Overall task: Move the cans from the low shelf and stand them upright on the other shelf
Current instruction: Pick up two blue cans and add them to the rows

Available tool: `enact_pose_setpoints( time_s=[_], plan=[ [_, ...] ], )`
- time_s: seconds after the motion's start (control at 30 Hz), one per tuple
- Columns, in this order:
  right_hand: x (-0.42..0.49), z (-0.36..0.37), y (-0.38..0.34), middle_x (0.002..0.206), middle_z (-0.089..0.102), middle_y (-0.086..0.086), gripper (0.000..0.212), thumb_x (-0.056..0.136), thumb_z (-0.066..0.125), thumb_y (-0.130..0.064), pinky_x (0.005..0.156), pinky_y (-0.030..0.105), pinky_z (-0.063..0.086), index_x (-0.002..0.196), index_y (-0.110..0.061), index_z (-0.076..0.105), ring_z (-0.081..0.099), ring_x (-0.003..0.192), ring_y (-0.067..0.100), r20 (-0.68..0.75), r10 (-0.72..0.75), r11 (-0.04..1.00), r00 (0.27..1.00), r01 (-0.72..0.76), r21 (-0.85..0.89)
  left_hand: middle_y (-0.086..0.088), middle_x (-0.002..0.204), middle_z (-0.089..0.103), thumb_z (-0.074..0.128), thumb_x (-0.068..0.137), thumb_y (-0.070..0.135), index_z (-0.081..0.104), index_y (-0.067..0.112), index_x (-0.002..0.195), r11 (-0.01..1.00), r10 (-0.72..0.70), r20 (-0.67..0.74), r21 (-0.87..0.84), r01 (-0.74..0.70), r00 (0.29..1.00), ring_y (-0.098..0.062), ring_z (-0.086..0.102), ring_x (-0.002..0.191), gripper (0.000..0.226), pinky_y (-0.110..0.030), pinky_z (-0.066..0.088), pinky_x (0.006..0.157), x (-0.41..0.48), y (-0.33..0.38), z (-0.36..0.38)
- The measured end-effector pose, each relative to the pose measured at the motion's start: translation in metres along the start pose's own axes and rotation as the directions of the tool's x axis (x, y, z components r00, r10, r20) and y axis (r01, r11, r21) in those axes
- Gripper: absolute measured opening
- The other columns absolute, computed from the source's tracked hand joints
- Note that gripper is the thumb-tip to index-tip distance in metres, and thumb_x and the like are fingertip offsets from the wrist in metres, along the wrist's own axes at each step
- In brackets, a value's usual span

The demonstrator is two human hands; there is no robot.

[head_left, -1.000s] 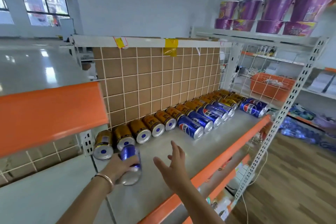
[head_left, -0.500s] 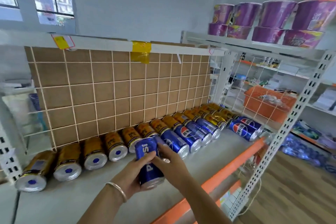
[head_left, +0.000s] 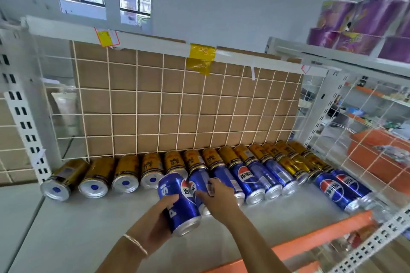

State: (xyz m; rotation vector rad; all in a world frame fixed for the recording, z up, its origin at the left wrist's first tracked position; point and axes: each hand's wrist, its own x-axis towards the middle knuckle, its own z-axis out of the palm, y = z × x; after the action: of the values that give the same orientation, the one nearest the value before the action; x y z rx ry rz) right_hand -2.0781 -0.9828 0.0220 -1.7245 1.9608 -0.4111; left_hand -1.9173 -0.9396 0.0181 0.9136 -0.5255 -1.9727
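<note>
Over grey shelf (head_left: 88, 228), left grip (head_left: 155, 221) grasps blue can (head_left: 179, 204); right grip (head_left: 216, 197) clutches neighbouring can (head_left: 199, 178).

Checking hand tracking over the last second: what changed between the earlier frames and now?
The left hand kept its grip on the blue can and carried it rightward, up against the blue row. The right hand, open in mid-air a second ago, briefly touched that can, then moved onto the next blue can lying in the row. The gold cans along the mesh back lie as before.
</note>
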Motion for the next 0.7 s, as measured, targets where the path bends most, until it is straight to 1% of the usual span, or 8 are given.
enact_pose_setpoints(
  time_s=[0.1,0.2,0.3,0.37,0.43,0.5,0.6,0.7],
  plan=[
    [-0.007,0.011,-0.002,0.156,0.023,0.005,0.077,0.087,0.057,-0.047,0.114,0.045,0.026,0.148,-0.020,0.019,0.023,0.142,0.031,-0.033,-0.049,0.957,0.998,0.038,-0.288,-0.019,0.097,0.071,0.080,0.060,0.036,0.057,0.004,0.114,0.999,0.021,-0.065,-0.024,-0.022,0.998,-0.035,0.065,0.089,0.067,-0.044,0.059,0.070,-0.002,0.000,-0.002],
    [-0.019,0.004,-0.005,0.155,0.021,0.008,0.081,0.083,0.066,-0.038,0.114,0.044,0.025,0.146,-0.022,0.018,0.022,0.142,0.031,-0.026,-0.135,0.903,0.991,0.112,-0.414,-0.019,0.099,0.070,0.065,0.072,0.034,0.056,0.003,0.118,0.998,0.056,-0.152,0.014,-0.055,0.987,-0.035,0.064,0.089,0.056,-0.045,0.057,0.071,-0.003,0.001,-0.002],
    [-0.032,-0.002,-0.007,0.153,0.021,0.010,0.086,0.077,0.072,-0.035,0.114,0.044,0.025,0.144,-0.022,0.020,0.022,0.141,0.033,0.103,-0.148,0.853,0.984,0.180,-0.490,-0.017,0.080,0.070,0.052,0.089,0.034,0.052,-0.001,0.125,0.998,0.044,-0.249,-0.024,-0.051,0.968,-0.032,0.061,0.079,0.051,-0.037,0.056,0.052,-0.002,-0.003,-0.001],
    [-0.037,-0.007,-0.005,0.143,0.034,0.009,0.084,0.072,0.073,-0.040,0.109,0.040,0.034,0.139,-0.018,0.027,0.033,0.134,0.030,0.133,-0.134,0.889,0.982,0.178,-0.421,-0.019,0.075,0.072,0.052,0.088,0.040,0.056,-0.003,0.120,0.997,-0.007,-0.260,-0.072,-0.013,0.966,-0.035,0.062,0.080,0.053,-0.040,0.055,0.060,-0.005,-0.008,-0.001],
    [-0.036,-0.014,-0.002,0.137,0.042,0.007,0.082,0.070,0.070,-0.046,0.101,0.036,0.041,0.137,-0.016,0.033,0.042,0.127,0.027,0.148,-0.080,0.945,0.986,0.122,-0.302,-0.022,0.092,0.072,0.059,0.084,0.042,0.060,0.000,0.113,0.997,-0.030,-0.209,-0.078,0.014,0.977,-0.037,0.067,0.087,0.051,-0.045,0.053,0.076,-0.011,-0.014,0.002],
    [-0.029,-0.014,0.002,0.136,0.047,0.007,0.083,0.070,0.069,-0.049,0.099,0.034,0.044,0.139,-0.016,0.034,0.048,0.123,0.025,0.174,-0.012,0.979,0.985,0.047,-0.196,-0.022,0.090,0.072,0.066,0.079,0.032,0.061,0.001,0.107,0.997,-0.026,-0.187,-0.082,0.011,0.982,-0.036,0.069,0.081,0.042,-0.047,0.052,0.076,-0.016,-0.018,0.002],
    [-0.025,-0.004,0.010,0.133,0.052,0.005,0.091,0.063,0.074,-0.045,0.101,0.037,0.045,0.139,-0.016,0.033,0.052,0.120,0.024,0.204,0.037,0.998,0.978,-0.045,0.033,-0.024,0.082,0.072,0.074,0.063,0.021,0.058,-0.001,0.107,0.996,-0.076,-0.243,-0.058,0.063,0.967,-0.038,0.065,0.085,0.052,-0.048,0.052,0.075,-0.016,-0.022,0.006],
    [-0.035,0.000,0.017,0.104,0.062,-0.001,0.057,0.066,0.077,-0.024,0.084,0.025,0.053,0.115,-0.013,0.050,0.062,0.094,0.013,0.253,0.006,0.953,0.967,-0.082,0.292,-0.026,0.097,0.070,0.077,0.059,0.021,0.057,0.001,0.114,0.999,-0.033,-0.283,-0.032,0.025,0.959,-0.041,0.065,0.093,0.062,-0.051,0.054,0.079,-0.019,-0.024,0.010]
  ],
)
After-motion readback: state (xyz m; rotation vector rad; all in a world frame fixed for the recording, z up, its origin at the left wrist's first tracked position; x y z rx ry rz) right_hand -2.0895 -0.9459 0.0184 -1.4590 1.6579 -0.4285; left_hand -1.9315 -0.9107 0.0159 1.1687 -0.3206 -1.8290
